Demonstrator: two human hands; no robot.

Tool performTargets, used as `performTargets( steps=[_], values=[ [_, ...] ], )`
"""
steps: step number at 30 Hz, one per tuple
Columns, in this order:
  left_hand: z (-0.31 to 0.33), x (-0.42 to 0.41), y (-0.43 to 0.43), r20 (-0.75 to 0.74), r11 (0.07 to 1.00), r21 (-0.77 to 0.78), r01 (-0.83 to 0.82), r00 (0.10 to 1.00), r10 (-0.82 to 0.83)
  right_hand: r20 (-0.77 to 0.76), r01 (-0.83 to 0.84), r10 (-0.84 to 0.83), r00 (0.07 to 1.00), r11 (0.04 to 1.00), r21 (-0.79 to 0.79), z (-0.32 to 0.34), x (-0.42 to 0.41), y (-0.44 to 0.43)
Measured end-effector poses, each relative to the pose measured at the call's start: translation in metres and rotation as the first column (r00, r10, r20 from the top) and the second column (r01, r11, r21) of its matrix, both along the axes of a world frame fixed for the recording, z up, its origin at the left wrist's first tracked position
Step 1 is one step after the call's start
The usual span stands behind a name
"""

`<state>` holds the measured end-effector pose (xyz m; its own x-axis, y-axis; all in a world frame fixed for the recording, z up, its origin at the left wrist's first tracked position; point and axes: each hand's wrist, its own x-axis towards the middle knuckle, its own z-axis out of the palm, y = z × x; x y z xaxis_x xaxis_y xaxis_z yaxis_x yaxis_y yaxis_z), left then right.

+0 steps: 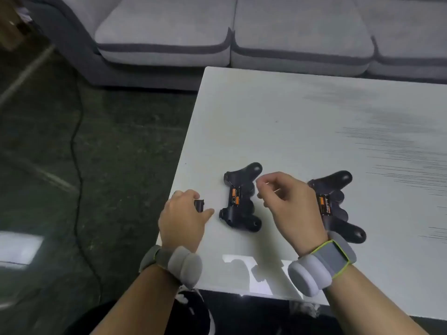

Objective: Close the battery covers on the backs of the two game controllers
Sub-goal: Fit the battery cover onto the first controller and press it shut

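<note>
Two black game controllers lie backs up on the white table (pixel 302 122). The left controller (pixel 242 209) shows orange-and-black batteries in its uncovered bay. So does the right controller (pixel 338 204), partly hidden by my wrist. My left hand (pixel 183 218) rests at the table's left edge, its fingers on a small black battery cover (pixel 199 205). Between the controllers my right hand (pixel 287 201) hovers, fingers loosely curled with nothing in them. Only one cover is visible.
A grey sofa (pixel 242 32) stands behind the table. Dark floor with a black cable (pixel 77 165) lies to the left. The table's left edge runs right beside my left hand. Both wrists carry grey padded bands.
</note>
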<state>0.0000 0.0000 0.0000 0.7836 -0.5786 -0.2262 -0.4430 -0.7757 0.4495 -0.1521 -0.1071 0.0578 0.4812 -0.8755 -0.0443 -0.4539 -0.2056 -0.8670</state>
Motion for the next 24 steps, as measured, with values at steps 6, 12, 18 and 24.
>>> performTargets(
  steps=[6, 12, 18, 24],
  values=[
    [-0.009, 0.004, -0.007, 0.062, 0.997, -0.019, 0.072, 0.996, -0.071, -0.006, -0.022, 0.022, 1.000, 0.996, 0.082, -0.024, 0.008, 0.002],
    [-0.009, 0.013, -0.021, -0.134, 0.965, -0.243, -0.093, 0.989, 0.062, -0.027, -0.048, 0.052, 0.998, 0.988, 0.149, -0.038, 0.011, -0.002],
    [0.007, 0.016, -0.036, -0.822, 0.815, -0.355, -0.458, 0.568, -0.039, 0.069, -0.083, 0.068, 0.995, 0.962, 0.259, -0.038, 0.019, -0.010],
    [0.001, 0.019, -0.034, -0.847, 0.872, -0.332, -0.360, 0.521, -0.107, 0.152, -0.127, 0.075, 0.986, 0.920, 0.371, -0.044, 0.026, -0.015]
  ],
)
